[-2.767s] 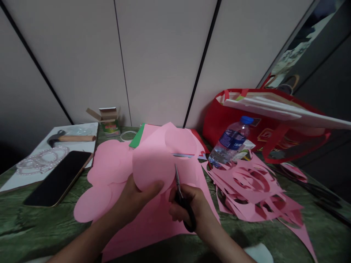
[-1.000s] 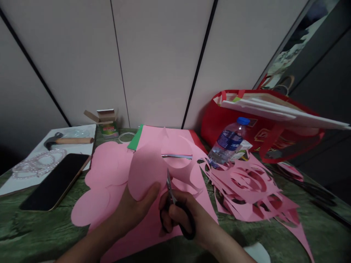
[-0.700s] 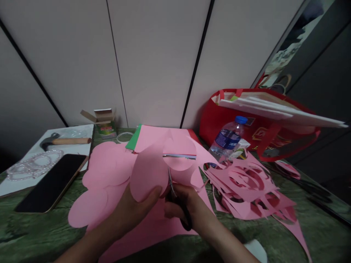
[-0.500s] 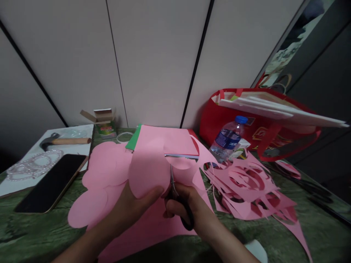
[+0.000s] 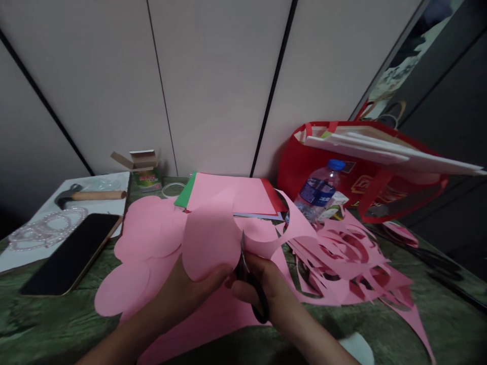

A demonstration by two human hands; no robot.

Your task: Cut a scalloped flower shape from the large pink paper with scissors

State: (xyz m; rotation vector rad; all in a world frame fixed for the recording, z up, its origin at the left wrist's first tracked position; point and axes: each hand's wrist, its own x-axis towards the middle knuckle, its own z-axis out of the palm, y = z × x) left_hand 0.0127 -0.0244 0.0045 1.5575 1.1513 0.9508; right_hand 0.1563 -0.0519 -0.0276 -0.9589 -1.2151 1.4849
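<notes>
My left hand pinches a pink paper piece with a rounded outline, the thumb lying on its lower edge. In my right hand is a pair of scissors with black handles, its blades pointing away from me at the right edge of that piece. A curved offcut strip hangs off to the right of the blades. Rounded pink cutouts lie overlapping on the left, and larger pink paper spreads beneath my hands.
Pink scraps are heaped at right beside a water bottle and a red bag. Stacked coloured sheets lie at the back, near a small open box. A phone and a hammer are on the left.
The offcut strip has swung further right, over the scraps. The held piece and the scissors have shifted slightly right, and more of the stacked sheets shows behind.
</notes>
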